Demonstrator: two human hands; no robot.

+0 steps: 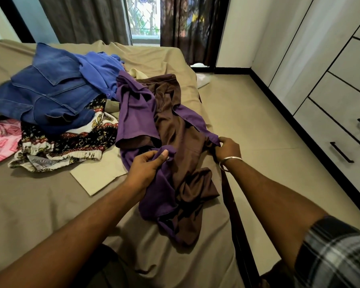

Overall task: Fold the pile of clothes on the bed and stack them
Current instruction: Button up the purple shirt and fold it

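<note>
Head view | left hand [149, 163], right hand [227, 149] pinch purple garment [133, 113] | its shape lost among brown cloth [183, 129]

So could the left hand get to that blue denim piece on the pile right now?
Probably not at once: the left hand grips the purple garment. The denim piece lies uncovered atop the pile, so once the hand lets go, nothing blocks it.
</note>
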